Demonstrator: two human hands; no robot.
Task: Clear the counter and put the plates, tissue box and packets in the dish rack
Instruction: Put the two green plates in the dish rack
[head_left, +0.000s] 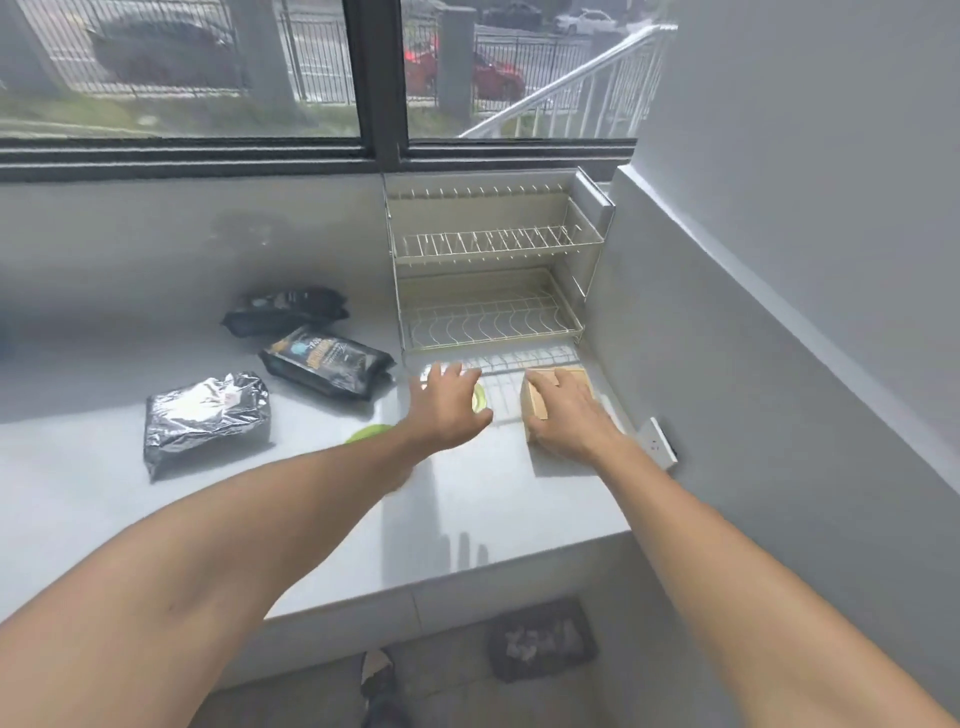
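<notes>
A cream wire dish rack (587, 275) with three tiers stands in the counter's far right corner. My right hand (569, 413) grips a tan tissue box (537, 404) just in front of the lowest tier. My left hand (445, 402) hovers with fingers spread over a green plate (481, 400). More green rim (368, 432) shows by my forearm; I cannot tell if it is the same plate. To the left lie three packets: a silver one (208, 418), a black labelled one (328, 364) and a black one (285, 310) behind it.
A grey wall runs close along the right of the rack, with a white socket (661, 442) on it near my right wrist. The window sill is behind the rack. The counter's front edge (467, 569) is near me, with a dark mat (540, 639) on the floor below.
</notes>
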